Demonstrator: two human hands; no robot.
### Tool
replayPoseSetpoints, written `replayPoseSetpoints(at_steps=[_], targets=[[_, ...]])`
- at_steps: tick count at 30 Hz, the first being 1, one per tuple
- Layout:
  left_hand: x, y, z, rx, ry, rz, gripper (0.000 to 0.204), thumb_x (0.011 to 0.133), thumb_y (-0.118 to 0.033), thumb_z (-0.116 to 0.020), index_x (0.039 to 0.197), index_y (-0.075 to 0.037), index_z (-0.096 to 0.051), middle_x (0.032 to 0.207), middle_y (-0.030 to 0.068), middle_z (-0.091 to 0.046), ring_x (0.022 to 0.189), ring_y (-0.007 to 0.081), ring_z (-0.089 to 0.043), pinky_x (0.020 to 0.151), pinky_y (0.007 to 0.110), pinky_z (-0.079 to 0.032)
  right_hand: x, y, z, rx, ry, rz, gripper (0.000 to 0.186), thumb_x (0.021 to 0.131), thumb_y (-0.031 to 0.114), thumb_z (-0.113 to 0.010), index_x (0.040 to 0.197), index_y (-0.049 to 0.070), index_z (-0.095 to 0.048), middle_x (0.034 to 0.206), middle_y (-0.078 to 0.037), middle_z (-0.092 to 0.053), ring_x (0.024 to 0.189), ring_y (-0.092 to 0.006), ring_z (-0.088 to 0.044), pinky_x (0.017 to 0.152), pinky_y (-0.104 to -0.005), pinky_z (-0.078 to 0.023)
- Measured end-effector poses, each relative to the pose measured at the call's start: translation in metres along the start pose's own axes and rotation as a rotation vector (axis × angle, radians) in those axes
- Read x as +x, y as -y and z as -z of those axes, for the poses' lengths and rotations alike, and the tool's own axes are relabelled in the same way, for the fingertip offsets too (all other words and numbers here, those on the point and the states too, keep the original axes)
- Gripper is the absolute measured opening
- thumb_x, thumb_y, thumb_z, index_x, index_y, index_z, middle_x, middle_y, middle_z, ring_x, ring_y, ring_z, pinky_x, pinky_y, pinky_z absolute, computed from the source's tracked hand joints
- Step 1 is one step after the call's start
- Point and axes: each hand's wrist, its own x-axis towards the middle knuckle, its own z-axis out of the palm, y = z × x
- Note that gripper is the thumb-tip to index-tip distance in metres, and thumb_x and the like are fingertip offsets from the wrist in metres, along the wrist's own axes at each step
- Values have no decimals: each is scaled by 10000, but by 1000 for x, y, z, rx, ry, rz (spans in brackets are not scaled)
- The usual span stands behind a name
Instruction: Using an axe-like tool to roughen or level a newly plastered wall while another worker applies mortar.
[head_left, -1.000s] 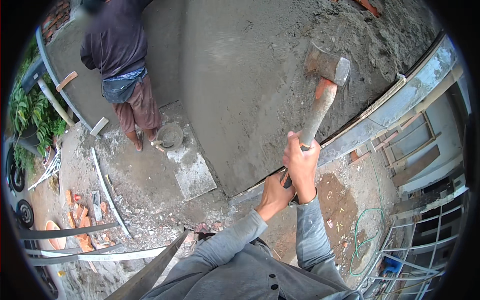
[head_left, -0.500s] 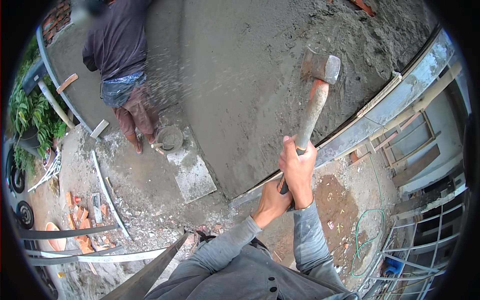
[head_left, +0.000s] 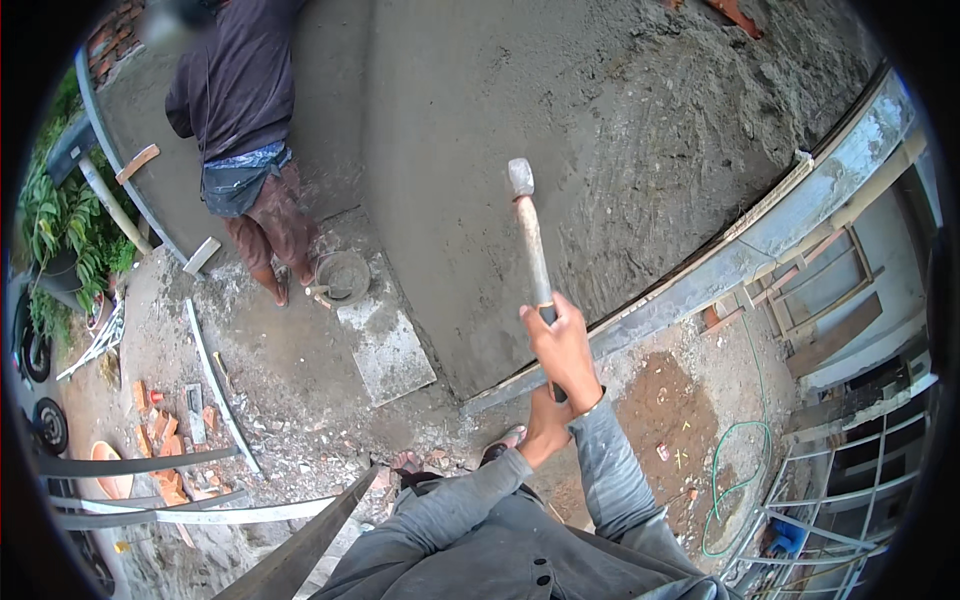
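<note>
I grip a long-handled tool [head_left: 532, 250] in both hands, its small metal head [head_left: 520, 177] over the wet grey mortar slope [head_left: 450, 240]. Its handle is worn pale, with a dark grip. My right hand [head_left: 564, 350] is closed round the grip, above my left hand [head_left: 543, 428], which is closed round the lower end and partly hidden by my right wrist. Both hands are at the slope's near edge board [head_left: 645, 325].
A co-worker [head_left: 230, 110] in dark clothes stands upper left, beside a mortar bucket [head_left: 343, 275] and a pale slab [head_left: 385, 355]. Broken bricks [head_left: 168, 450], long metal strips [head_left: 220, 385] and plants lie left. A green hose [head_left: 740, 430] and metal framework [head_left: 840, 480] are right.
The tool and both hands have swung left and my hands moved down; the head now sits lower and farther left over the mortar, turned to look narrower.
</note>
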Motion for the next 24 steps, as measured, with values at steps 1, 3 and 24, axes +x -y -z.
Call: replayPoseSetpoints(at_steps=[1,3,24], targets=[[3,14,-3,-32,-91,-134,236,769,-236,-738,870,-32,-674,740,124,-692,735,151,-655,643,303,-486,-5,-9,-10,-60,49,64,245,856,171,-631,754,-11,-505,570,-118,-502,508,-217,-457,526,-374,-396],[9,8,8,30,-118,-170,235,765,-227,-740,879,-33,-672,766,133,-695,762,191,-674,649,325,-494,-18,5,-16,-43,29,153,227,858,169,-631,772,-7,-516,571,-97,-483,529,-171,-448,521,-357,-394],[-15,0,-6,248,276,-336,238,720,-205,-737,876,-47,-651,801,153,-680,804,305,-694,649,373,-529,-96,-8,46,357,-148,-13,155,852,76,-667,745,18,-571,599,28,-510,569,-51,-446,502,-256,-359]])
